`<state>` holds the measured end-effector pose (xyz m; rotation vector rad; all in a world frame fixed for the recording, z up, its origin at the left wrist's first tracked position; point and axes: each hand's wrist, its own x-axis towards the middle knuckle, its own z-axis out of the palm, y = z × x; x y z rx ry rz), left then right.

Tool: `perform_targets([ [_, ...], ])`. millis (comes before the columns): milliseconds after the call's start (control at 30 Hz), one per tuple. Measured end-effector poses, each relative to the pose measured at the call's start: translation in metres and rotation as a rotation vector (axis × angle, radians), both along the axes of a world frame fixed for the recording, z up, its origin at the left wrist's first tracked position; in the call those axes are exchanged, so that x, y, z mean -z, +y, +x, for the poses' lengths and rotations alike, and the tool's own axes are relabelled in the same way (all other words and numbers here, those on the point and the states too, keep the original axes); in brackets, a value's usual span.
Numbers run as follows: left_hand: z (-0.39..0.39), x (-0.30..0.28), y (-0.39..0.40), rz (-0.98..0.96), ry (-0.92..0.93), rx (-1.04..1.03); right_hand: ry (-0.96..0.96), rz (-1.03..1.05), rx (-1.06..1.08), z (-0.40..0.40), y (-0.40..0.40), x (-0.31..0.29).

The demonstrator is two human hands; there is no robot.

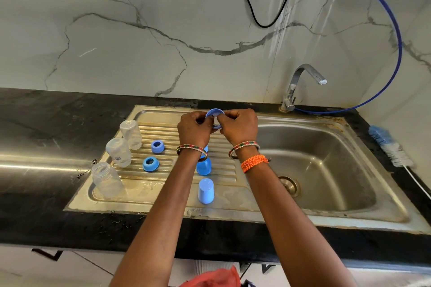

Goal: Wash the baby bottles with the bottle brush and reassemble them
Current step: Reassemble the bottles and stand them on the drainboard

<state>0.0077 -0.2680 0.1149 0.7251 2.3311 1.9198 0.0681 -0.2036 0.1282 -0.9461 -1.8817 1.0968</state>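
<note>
Head camera view over a steel sink point(326, 219) set in a black counter point(35, 123), where a person reassembles washed baby bottles; the basin lies right, the ribbed drainboard point(186, 130) left. Three clear bottles point(118, 152) stand mouth-down in a row along the drainboard's left edge, apparently to drain. Both arms reach in from the near side and cover part of the board. The bottle brush point(388, 145) rests on the counter at far right, well apart from the work, suggesting scrubbing is finished. Two blue caps point(206, 191) stand upside down near the wrists, one partly hidden behind the left wrist. Left hand point(194, 129) and right hand point(240, 127) meet above the far edge of the drainboard, fingers curled and pinching a blue collar ring point(215, 114) between them, probably seating a teat, though none can be made out. Two more rings point(151, 164) lie just right of the bottles, awaiting their turn
</note>
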Motion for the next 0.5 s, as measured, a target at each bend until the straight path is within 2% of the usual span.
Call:
perform_targets([
  [67,0.0,0.005,0.0,-0.008,0.004,-0.02,-0.011,0.016,0.034,0.0,-0.003,0.004],
  [167,-0.007,0.011,-0.006,-0.048,0.015,-0.01,-0.064,-0.024,-0.131,-0.001,-0.001,0.01],
  [233,-0.017,0.018,-0.009,-0.043,-0.061,0.011,-0.095,-0.206,-0.301,-0.002,0.004,0.012],
  [333,-0.026,0.026,-0.016,0.092,-0.3,0.059,0.028,-0.62,-0.442,-0.004,0.002,0.014],
  [400,-0.024,0.028,-0.022,0.172,-0.431,0.111,0.053,-0.619,-0.453,-0.005,0.001,0.017],
  [500,-0.027,0.03,-0.035,0.193,-0.519,0.173,0.066,-0.548,-0.513,-0.005,0.0,0.02],
])
